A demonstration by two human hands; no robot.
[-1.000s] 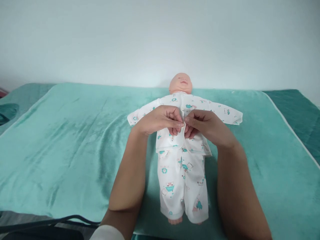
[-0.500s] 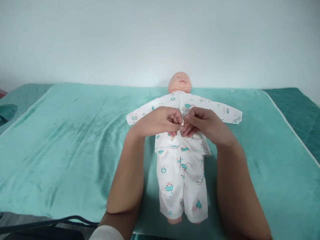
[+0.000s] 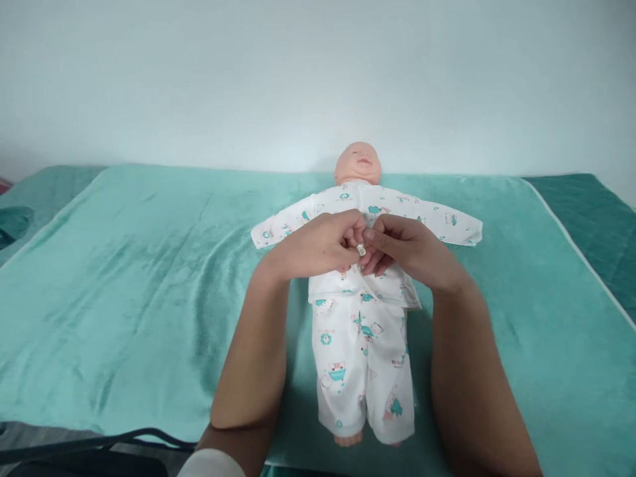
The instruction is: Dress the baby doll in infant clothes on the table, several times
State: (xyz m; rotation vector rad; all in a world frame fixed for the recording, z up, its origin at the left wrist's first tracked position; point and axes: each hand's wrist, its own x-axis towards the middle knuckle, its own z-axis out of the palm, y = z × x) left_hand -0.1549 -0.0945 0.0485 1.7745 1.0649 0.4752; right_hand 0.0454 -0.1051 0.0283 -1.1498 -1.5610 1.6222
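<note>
A baby doll point(image 3: 358, 162) lies on its back, head at the far side, arms spread inside long sleeves. It wears a white printed shirt point(image 3: 338, 288) and matching trousers point(image 3: 342, 364). Over the shirt's front opening, my left hand point(image 3: 325, 244) pinches the fabric edge from the left. My right hand point(image 3: 405, 246) pinches the opposite edge from the right, its fingertips meeting those of the left. Between them shows a small pale button point(image 3: 361, 250). The fingers partly hide the middle of the shirt, so whether the button sits in its hole cannot be seen.
A green plush cover point(image 3: 139, 285) with a pale edge lies under the doll. Darker green padding point(image 3: 586, 232) shows at the right. A white wall point(image 3: 248, 86) rises behind. A black cable or strap point(image 3: 124, 437) runs along the lower left.
My left thumb and fingers have shifted slightly, and the button now shows more plainly between the two hands. My right hand has barely moved, and the doll lies as before.
</note>
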